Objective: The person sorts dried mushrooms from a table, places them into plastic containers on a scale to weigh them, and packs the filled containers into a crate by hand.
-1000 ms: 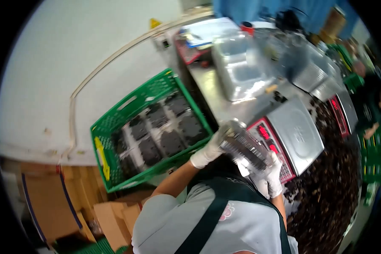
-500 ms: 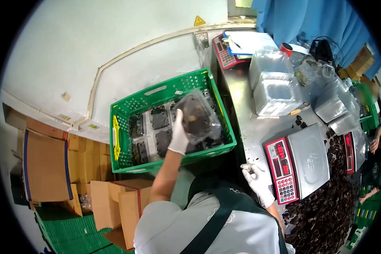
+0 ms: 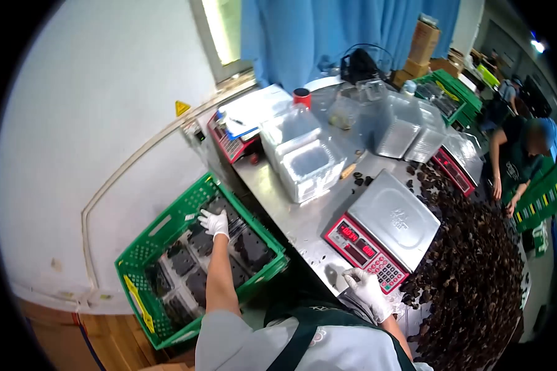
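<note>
My left hand [image 3: 215,224], in a white glove, lies with spread fingers on the packed clear boxes in the green crate [image 3: 167,217]. Several boxes of dark pieces [image 3: 181,260] stand in rows there. My right hand [image 3: 366,289], also gloved, is over the table's near edge, beside the keypad of a red and silver scale [image 3: 397,217]; its fingers are partly bent and apart, with nothing seen in them. Red digits are lit on the scale, and its plate holds nothing.
Dark pieces [image 3: 470,272] are heaped at the right of the metal table [image 3: 278,204]. Stacked clear boxes [image 3: 309,162], a second scale [image 3: 455,168] and a clipboard [image 3: 254,111] stand further back. A co-worker [image 3: 517,154] reaches to the heap's far side.
The filled box that was in my left hand is now down in the crate, and that hand has opened on top. My right hand remains near the scale. The view has turned rightward.
</note>
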`<state>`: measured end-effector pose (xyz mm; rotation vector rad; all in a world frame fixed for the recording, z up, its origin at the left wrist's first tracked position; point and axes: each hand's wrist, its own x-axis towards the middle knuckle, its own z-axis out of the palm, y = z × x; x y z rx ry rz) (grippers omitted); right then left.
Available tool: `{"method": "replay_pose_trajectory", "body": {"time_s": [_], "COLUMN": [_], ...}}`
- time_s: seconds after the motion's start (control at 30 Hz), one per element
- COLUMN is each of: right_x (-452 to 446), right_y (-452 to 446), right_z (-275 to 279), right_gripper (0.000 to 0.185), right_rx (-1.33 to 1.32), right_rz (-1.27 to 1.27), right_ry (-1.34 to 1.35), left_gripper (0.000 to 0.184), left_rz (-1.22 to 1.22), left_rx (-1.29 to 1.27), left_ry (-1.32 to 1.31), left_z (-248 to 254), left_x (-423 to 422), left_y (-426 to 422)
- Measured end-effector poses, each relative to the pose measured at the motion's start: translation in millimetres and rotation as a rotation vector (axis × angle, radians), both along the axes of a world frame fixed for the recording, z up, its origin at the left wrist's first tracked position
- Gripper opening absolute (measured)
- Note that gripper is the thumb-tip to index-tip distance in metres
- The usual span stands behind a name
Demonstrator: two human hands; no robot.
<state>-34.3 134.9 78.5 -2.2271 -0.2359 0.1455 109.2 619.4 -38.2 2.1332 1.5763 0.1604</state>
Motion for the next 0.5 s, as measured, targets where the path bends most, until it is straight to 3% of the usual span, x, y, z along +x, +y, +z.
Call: {"method": "replay_pose_trajectory", "body": {"time_s": [0.07, 0.13, 0.17, 0.2, 0.27, 0.33, 0.4, 0.5], "right_x": [-7.5, -15.6, -19.0, -21.9, -25.8, -28.4, -31.0, -37.0], "right_y": [-10.3, -18.9, -21.9, -24.6, -30.3, -31.1, -32.7, -38.8], "right_z": [2.5, 2.5, 6.3, 8.3, 4.8, 4.3, 10.1, 6.3], "right_gripper": [0.017, 0.018, 0.017, 0.017, 0.017, 0.017, 0.016, 0.018], "right_rx": [-0.029, -0.027, -0.053, -0.079, -0.101, -0.118, -0.101, -0.126], "right_rz": [-0.087, -0.15, -0.169, -0.186, -0.197, -0.219, -0.199, -0.212], "right_ry": [0.01, 0.02, 0.039, 0.059, 0.071, 0.075, 0.004, -0.065], "left_gripper": [0.081, 0.058, 0.043, 0.036, 0.03, 0.027, 0.031, 0.037], "left_rz": [-0.009, -0.122, -0.201, -0.299, -0.649, -0.974, -1.374, -1.535], "left_rx": [0.145, 0.316, 0.376, 0.479, 0.379, 0.156, 0.131, 0.492], "left_ry": [-0.195, -0.772, -0.873, -1.009, -1.121, -1.129, -0.967, -0.683], "left_z": [19.6, 47.9, 69.6, 94.5, 142.0, 176.8, 185.1, 141.8], "left_x": [8.3, 28.2, 38.6, 51.8, 69.8, 78.3, 82.2, 101.8], "left_y": [-9.9, -19.1, -32.5, -50.5, -93.3, -147.9, -189.7, -218.7]}}
